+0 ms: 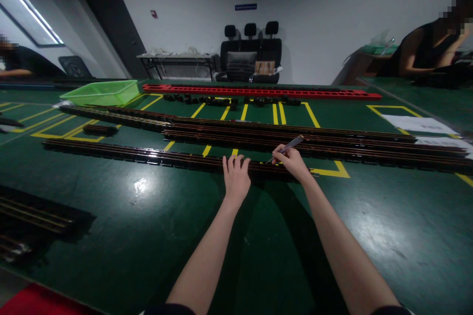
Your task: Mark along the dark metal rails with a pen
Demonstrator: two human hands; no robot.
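A long dark strip (148, 154) with thin copper-coloured lines lies across the green table in front of me. My left hand (237, 179) rests on it, fingers stretched out and slightly spread. Farther right, my right hand (291, 161) is closed around a slim pen-like tool (293, 142) with a see-through barrel, held at a slant. Its thin tip points down and left at the strip; whether it touches is too small to tell. Just beyond both hands, a bundle of similar long dark strips (221, 130) stretches to the right edge.
Behind the bundle are small black parts (254, 101), a red slotted rail (258, 91) and a green basket (103, 93). More dark strips (40, 214) lie at near left. Paper sheets (417, 124) lie at right. One person (424, 51) sits at right, another (29, 61) at left.
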